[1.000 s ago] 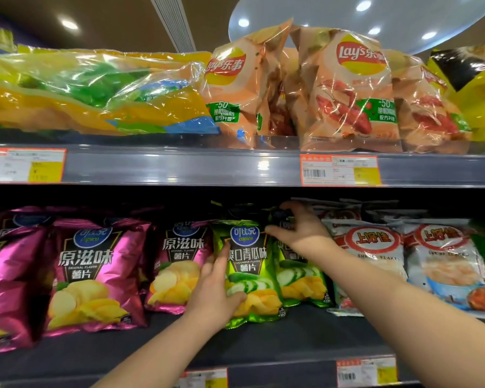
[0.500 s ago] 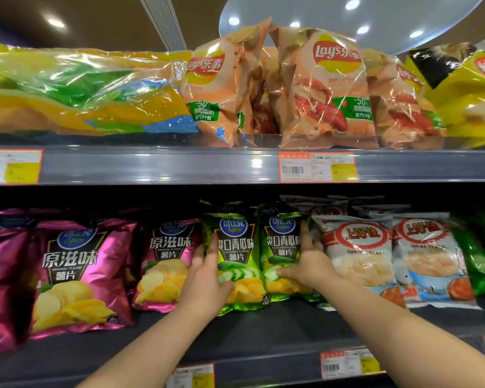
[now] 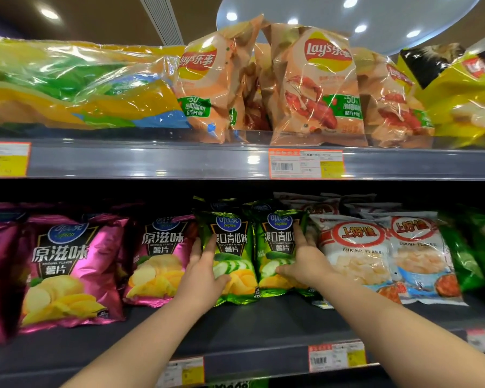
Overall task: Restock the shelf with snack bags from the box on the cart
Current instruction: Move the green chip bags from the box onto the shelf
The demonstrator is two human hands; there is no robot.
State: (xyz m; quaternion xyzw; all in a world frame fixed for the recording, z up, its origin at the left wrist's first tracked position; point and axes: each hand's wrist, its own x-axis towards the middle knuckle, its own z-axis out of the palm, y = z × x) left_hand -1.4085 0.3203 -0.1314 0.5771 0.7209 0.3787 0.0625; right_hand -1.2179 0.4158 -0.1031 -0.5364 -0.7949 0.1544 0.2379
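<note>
Two green cucumber-flavour chip bags stand side by side in the middle of the lower shelf (image 3: pixel 263 326). My left hand (image 3: pixel 205 273) lies against the left green bag (image 3: pixel 233 247), with fingers pointing up along its left edge and the thumb across its front. On the right green bag (image 3: pixel 275 245) rests my right hand (image 3: pixel 305 261), fingers straight up its right side and thumb on the front. More green bags stand behind these two. The box and the cart are out of view.
Pink original-flavour chip bags (image 3: pixel 67 264) fill the lower shelf to the left, and white shrimp-flake bags (image 3: pixel 356 253) stand to the right. The upper shelf (image 3: pixel 179 161) carries large Lay's multipacks (image 3: pixel 317 88). Price tags (image 3: pixel 305 163) line both shelf edges.
My right hand came down from the top of the right green bag to its lower front. That bag now stands upright and level with the left one. My left hand stayed on its bag.
</note>
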